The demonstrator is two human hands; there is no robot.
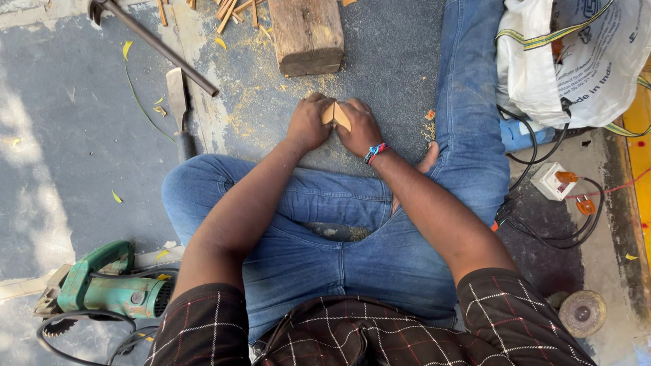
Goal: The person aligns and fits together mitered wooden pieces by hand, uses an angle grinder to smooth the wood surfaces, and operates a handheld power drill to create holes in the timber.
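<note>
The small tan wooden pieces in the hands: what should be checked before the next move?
1. Both hands on the small tan wooden pieces: left hand, right hand: ok.
2. Pieces meet evenly: cannot tell, fingers hide the joint.
3. Flat steel chisel lies apart from hands: ok.
4. Green power saw sits away from hands: ok.
5. Black cables tangled beside the knee: not ok.

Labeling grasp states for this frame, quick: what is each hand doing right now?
Left hand: closed, fingers gripping the small wooden pieces.
Right hand: closed on the same wooden pieces, pressing them against the left hand's side.
</note>
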